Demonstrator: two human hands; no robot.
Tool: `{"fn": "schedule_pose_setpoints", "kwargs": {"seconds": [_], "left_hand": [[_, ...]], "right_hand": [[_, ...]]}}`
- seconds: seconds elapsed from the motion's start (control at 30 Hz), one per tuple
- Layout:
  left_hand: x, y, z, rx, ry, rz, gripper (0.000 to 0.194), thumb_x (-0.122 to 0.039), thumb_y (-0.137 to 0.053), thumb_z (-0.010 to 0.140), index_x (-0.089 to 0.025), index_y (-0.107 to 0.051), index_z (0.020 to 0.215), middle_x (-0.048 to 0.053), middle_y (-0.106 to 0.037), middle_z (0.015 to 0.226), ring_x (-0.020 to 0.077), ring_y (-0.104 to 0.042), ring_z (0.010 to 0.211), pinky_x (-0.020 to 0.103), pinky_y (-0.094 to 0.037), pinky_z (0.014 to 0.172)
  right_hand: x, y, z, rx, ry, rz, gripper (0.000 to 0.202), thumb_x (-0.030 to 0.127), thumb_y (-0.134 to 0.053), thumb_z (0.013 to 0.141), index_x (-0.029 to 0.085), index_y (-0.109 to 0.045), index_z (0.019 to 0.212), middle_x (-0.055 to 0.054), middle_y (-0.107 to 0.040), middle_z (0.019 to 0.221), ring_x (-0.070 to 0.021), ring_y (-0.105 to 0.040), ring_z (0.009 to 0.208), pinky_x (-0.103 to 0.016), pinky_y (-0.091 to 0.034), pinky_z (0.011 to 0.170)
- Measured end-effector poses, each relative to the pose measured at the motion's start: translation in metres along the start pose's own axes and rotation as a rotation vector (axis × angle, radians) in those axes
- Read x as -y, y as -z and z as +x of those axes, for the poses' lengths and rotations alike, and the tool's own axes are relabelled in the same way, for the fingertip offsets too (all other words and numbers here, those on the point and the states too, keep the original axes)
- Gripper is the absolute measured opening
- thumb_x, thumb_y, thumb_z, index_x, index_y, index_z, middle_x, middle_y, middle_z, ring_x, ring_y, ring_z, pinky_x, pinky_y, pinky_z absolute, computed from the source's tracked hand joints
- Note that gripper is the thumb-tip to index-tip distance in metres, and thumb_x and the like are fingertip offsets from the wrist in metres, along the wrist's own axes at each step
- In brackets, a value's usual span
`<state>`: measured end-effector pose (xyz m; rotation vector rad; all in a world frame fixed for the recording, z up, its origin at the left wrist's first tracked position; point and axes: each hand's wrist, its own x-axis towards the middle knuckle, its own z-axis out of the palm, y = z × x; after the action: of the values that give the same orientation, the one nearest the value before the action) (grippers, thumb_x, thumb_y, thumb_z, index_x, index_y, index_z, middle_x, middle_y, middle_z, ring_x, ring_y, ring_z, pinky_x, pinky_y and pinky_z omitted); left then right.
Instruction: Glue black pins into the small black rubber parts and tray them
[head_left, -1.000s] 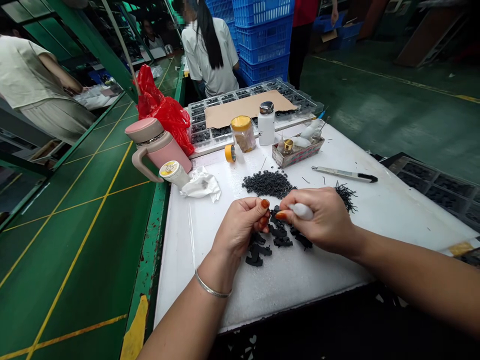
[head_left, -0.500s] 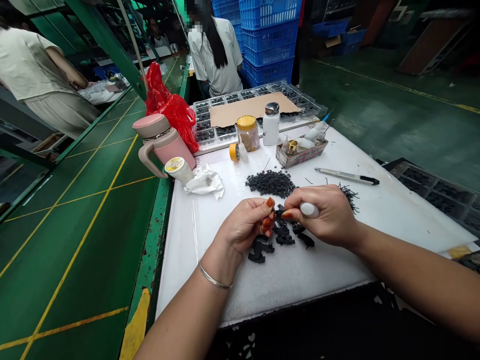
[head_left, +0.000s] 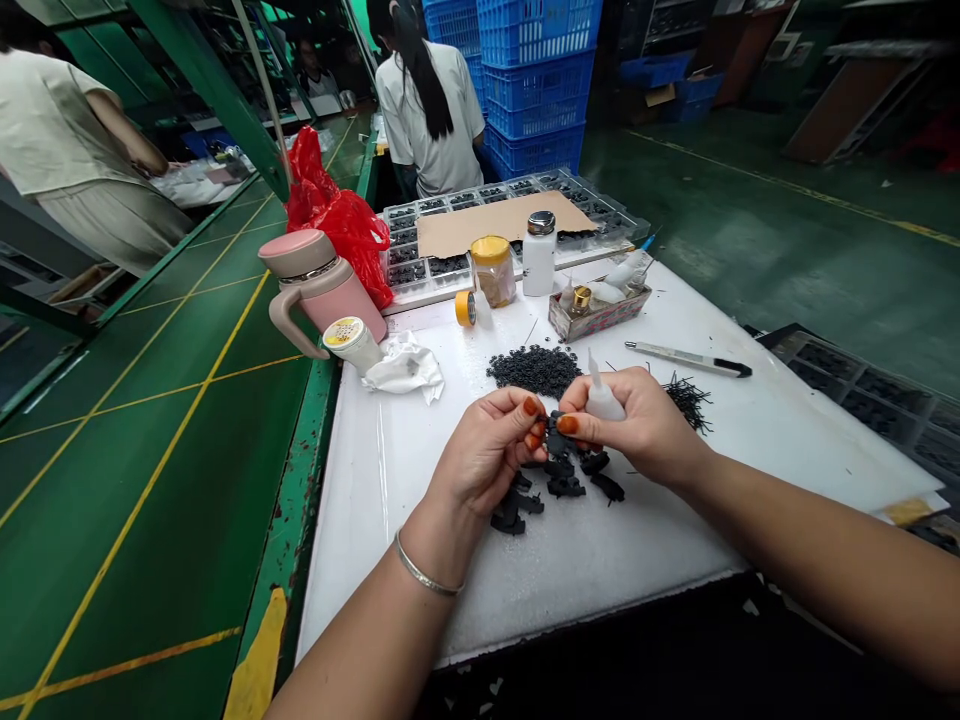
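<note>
Over the white tabletop (head_left: 420, 470), my left hand (head_left: 480, 455) is closed in a pinch on a small black part, mostly hidden by the fingertips. My right hand (head_left: 649, 425) grips a small white squeeze bottle (head_left: 602, 402) with its thin nozzle pointing up. The right thumb and fingertips come close to the pinched part; whether they touch it I cannot tell. Below the hands lie several curved black pieces (head_left: 566, 487). Just beyond them is a heap of small black rings (head_left: 534, 370). Thin black pins (head_left: 688, 402) are piled beyond my right hand.
A pink mug (head_left: 341, 300), a crumpled white tissue (head_left: 409, 368) and a yellow-lidded jar (head_left: 492, 272) stand left and back. A white pump bottle (head_left: 539, 255), a small box (head_left: 600, 312) and a pen (head_left: 690, 358) are farther right. A compartment tray (head_left: 405, 255) lies behind; co-workers are beyond.
The bottle in my right hand has turned from base toward me to nozzle up. My left hand keeps its pinch almost in place.
</note>
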<state>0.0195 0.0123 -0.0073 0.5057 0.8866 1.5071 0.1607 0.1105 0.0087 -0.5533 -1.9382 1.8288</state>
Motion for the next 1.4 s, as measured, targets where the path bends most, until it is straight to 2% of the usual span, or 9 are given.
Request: {"fn": "schedule_pose_setpoints", "kwargs": {"seconds": [0.3, 0.53, 0.73, 0.87, 1.2, 1.4], "left_hand": [[-0.0042, 0.0019, -0.0010, 0.061, 0.052, -0.023, 0.023, -0.024, -0.078, 0.069, -0.011, -0.061, 0.077, 0.000, -0.060, 0.064, 0.0067, -0.056, 0.050, 0.015, -0.052, 0.050], [-0.0047, 0.0008, -0.0015, 0.097, 0.070, -0.055, 0.021, -0.022, -0.077, 0.071, -0.013, -0.059, 0.079, -0.001, -0.057, 0.060, 0.0069, -0.055, 0.050, 0.015, -0.052, 0.050], [-0.0051, 0.0011, -0.0014, 0.107, 0.052, -0.095, 0.018, -0.018, -0.075, 0.073, -0.012, -0.059, 0.081, 0.000, -0.059, 0.065, 0.0064, -0.056, 0.052, 0.014, -0.052, 0.051], [-0.0050, 0.0004, -0.0016, 0.109, 0.053, -0.106, 0.016, -0.016, -0.073, 0.074, -0.011, -0.059, 0.081, 0.001, -0.060, 0.066, 0.0067, -0.057, 0.052, 0.014, -0.053, 0.051], [-0.0054, -0.0040, -0.0026, 0.056, 0.050, -0.106, 0.022, -0.017, -0.079, 0.067, -0.011, -0.060, 0.077, 0.000, -0.059, 0.064, 0.0064, -0.055, 0.050, 0.015, -0.053, 0.051], [-0.0046, -0.0030, -0.0025, 0.070, 0.043, -0.109, 0.019, -0.017, -0.076, 0.070, -0.011, -0.060, 0.078, 0.001, -0.059, 0.065, 0.0066, -0.055, 0.051, 0.015, -0.053, 0.051]], "right_hand": [[-0.0040, 0.0051, 0.0015, 0.089, -0.044, 0.217, 0.027, 0.034, -0.077, 0.069, 0.013, -0.061, 0.071, 0.002, -0.055, 0.054, -0.0074, -0.048, 0.046, -0.018, -0.037, 0.043], [-0.0069, 0.0069, 0.0031, 0.170, -0.071, 0.320, 0.021, 0.030, -0.073, 0.073, 0.012, -0.062, 0.071, 0.001, -0.058, 0.056, -0.0067, -0.050, 0.047, -0.017, -0.036, 0.044], [-0.0082, 0.0069, 0.0051, 0.217, -0.090, 0.400, 0.019, 0.024, -0.073, 0.074, 0.011, -0.060, 0.070, 0.002, -0.056, 0.054, -0.0051, -0.048, 0.047, -0.015, -0.034, 0.043], [-0.0071, 0.0062, 0.0059, 0.226, -0.104, 0.440, 0.020, 0.025, -0.072, 0.074, 0.010, -0.059, 0.069, 0.002, -0.056, 0.054, -0.0049, -0.047, 0.046, -0.015, -0.034, 0.043], [-0.0055, 0.0064, 0.0061, 0.232, -0.197, 0.509, 0.023, 0.029, -0.071, 0.075, 0.010, -0.060, 0.068, 0.001, -0.055, 0.053, -0.0048, -0.046, 0.045, -0.015, -0.033, 0.042], [-0.0035, 0.0045, 0.0042, 0.205, -0.125, 0.449, 0.022, 0.028, -0.071, 0.075, 0.010, -0.060, 0.068, 0.001, -0.055, 0.052, -0.0050, -0.047, 0.046, -0.015, -0.034, 0.043]]}}
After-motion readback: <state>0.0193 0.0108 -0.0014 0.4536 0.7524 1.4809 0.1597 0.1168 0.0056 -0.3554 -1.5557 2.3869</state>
